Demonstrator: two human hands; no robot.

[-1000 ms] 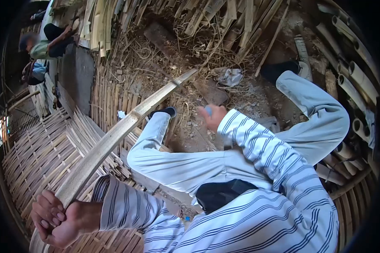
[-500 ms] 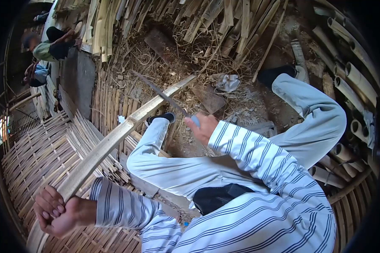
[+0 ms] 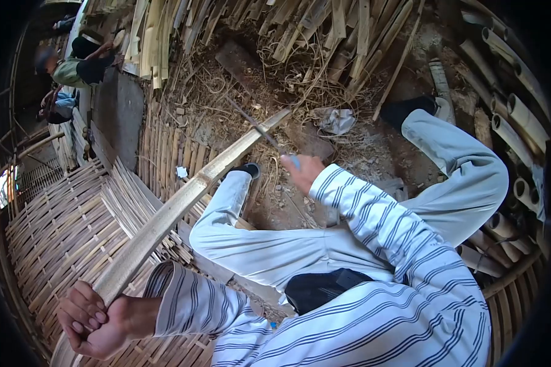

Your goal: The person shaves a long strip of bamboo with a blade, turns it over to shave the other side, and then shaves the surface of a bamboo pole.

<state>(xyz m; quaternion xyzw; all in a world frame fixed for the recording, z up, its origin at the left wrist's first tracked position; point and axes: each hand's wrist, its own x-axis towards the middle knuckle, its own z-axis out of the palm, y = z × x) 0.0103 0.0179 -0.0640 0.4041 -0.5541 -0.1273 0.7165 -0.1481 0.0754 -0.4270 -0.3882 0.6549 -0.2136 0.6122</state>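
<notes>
A long bamboo slat (image 3: 183, 199) is gripped at its near end by the left hand (image 3: 95, 318) and slanted across a woven bamboo mat (image 3: 55, 232), while a knife (image 3: 260, 131) is clenched in the right hand (image 3: 303, 171). The blade appears laid against the slat's far end, though contact is blurred. Trimming seems under way; a controlled stroke along the edge is judged next.

The near end of the bamboo strip (image 3: 165, 220) is enclosed by the left hand (image 3: 95, 318), and its lowest part is cut off by the bottom edge. The knife handle (image 3: 295, 161) is almost wholly covered by the right hand (image 3: 303, 171), only a blue tip being seen, while the thin blade (image 3: 254, 125) is blurred against the litter. The person at the upper left (image 3: 64, 70) is rendered too small and dark for detail, and the bamboo poles (image 3: 514, 128) at right are lost in the dark lens border.
</notes>
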